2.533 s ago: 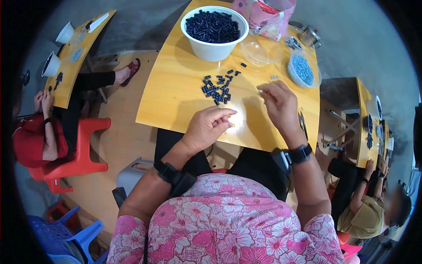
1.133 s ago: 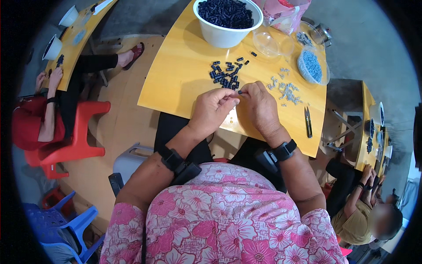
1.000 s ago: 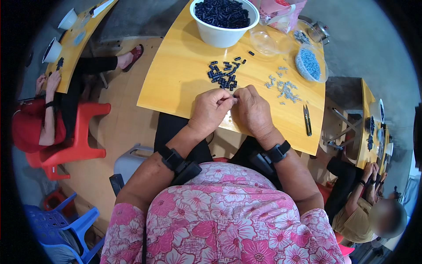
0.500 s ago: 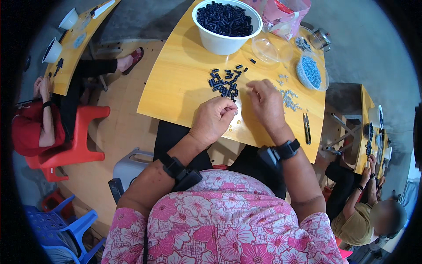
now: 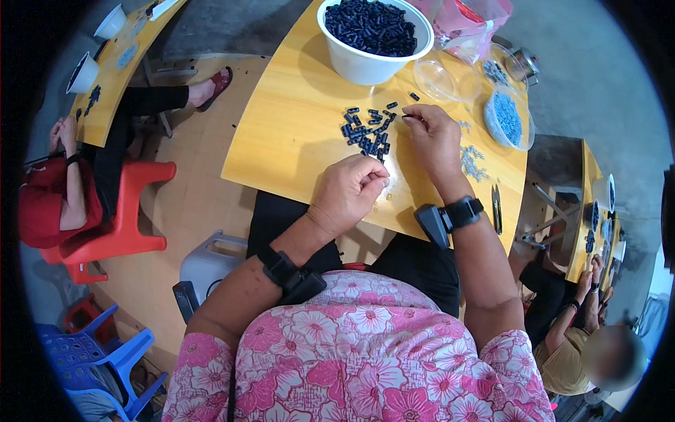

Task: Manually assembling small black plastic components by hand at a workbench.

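My left hand (image 5: 351, 188) is closed in a pinch near the table's front edge, just below a loose pile of small black plastic pieces (image 5: 365, 133). What its fingertips hold, if anything, is too small to make out. To the pile's right, my right hand (image 5: 436, 141) pinches a small black piece (image 5: 406, 116) between thumb and forefinger. Beside that hand lie scattered small pale-blue pieces (image 5: 473, 162). Dark-handled thread snips (image 5: 497, 209) rest by the table's right edge.
A white tub (image 5: 373, 69) full of black pieces stands at the back. Clear plastic lids (image 5: 434, 79), a bowl of blue pieces (image 5: 503, 119), a pink bag (image 5: 471, 35) and a metal cup (image 5: 523, 65) line the far right. Other people sit at tables on both sides.
My right hand has moved up and away from my left, and a black piece now shows at its fingertips. My left hand stays pinched in nearly the same place.
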A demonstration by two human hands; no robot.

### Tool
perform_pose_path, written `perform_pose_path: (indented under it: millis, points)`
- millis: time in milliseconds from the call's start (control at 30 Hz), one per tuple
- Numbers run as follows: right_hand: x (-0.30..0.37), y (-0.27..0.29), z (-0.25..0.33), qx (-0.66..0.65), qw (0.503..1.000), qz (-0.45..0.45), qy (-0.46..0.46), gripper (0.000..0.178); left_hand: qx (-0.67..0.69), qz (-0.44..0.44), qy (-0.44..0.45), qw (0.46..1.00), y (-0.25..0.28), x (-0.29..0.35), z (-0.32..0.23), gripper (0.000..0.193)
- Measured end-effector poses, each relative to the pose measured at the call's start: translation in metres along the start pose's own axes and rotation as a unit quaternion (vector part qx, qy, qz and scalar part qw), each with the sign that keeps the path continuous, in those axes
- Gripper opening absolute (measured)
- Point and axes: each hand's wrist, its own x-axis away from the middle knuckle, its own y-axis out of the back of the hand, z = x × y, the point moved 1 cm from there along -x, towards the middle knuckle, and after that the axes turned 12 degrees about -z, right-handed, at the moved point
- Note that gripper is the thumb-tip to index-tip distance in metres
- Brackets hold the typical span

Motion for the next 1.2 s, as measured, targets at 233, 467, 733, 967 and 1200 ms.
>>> perform_pose_path:
  millis: [233,467,733,967,1200]
  points:
    - [0.048,0.036,0.031,-0.319,0.893,0.086,-0.306,0.018,0.103,0.023,0.046,0.993,0.006,0.005,0.002,0.019]
    - [0.077,0.029,0.038,-0.35,0.893,0.073,-0.272,0.018,0.105,0.045,0.018,0.993,0.004,0.003,0.009,0.019]
    - [0.086,0.024,0.043,-0.363,0.896,0.064,-0.247,0.02,0.105,0.041,0.027,0.993,0.007,0.003,0.014,0.013]
    - [0.089,0.024,0.041,-0.395,0.863,0.066,-0.308,0.019,0.109,0.048,0.034,0.992,0.008,0.001,0.011,0.012]
    - [0.089,0.024,0.041,-0.337,0.906,0.034,-0.253,0.015,0.115,0.06,0.026,0.991,0.007,0.003,0.009,0.007]
